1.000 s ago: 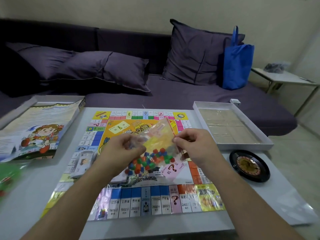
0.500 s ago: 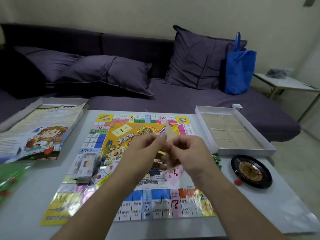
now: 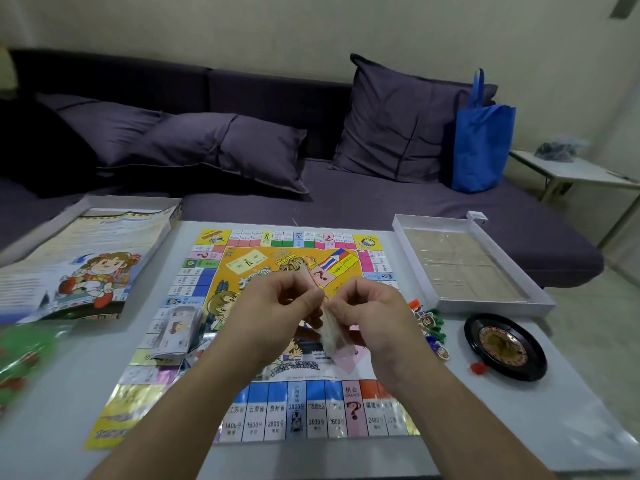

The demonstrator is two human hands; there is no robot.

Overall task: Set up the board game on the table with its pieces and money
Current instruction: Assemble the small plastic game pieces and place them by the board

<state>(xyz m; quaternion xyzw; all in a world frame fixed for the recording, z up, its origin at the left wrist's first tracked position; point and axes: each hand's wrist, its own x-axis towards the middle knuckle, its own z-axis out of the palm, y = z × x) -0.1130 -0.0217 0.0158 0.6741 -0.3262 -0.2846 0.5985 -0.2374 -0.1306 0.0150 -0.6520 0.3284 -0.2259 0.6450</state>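
The colourful game board (image 3: 284, 420) lies flat on the white table (image 3: 52, 420). Above its middle, my left hand (image 3: 277, 317) and my right hand (image 3: 374, 317) both pinch a small clear plastic bag (image 3: 330, 336), which hangs edge-on between them; its contents are hidden. A stack of paper money (image 3: 176, 332) rests on the board's left side. Small coloured pieces and tokens (image 3: 431, 323) lie on the table right of the board.
The box lid (image 3: 79, 268) with a cartoon child sits at left, the open white box tray (image 3: 540, 299) at right. A black roulette wheel (image 3: 504, 346) and a red piece (image 3: 478, 368) lie near it. A green bag (image 3: 24, 355) is at far left. Sofa behind.
The bag showed its coloured cubes a second ago; both hands have drawn together and turned it edge-on. Coloured pieces now lie on the table to the right. The view tilted down.
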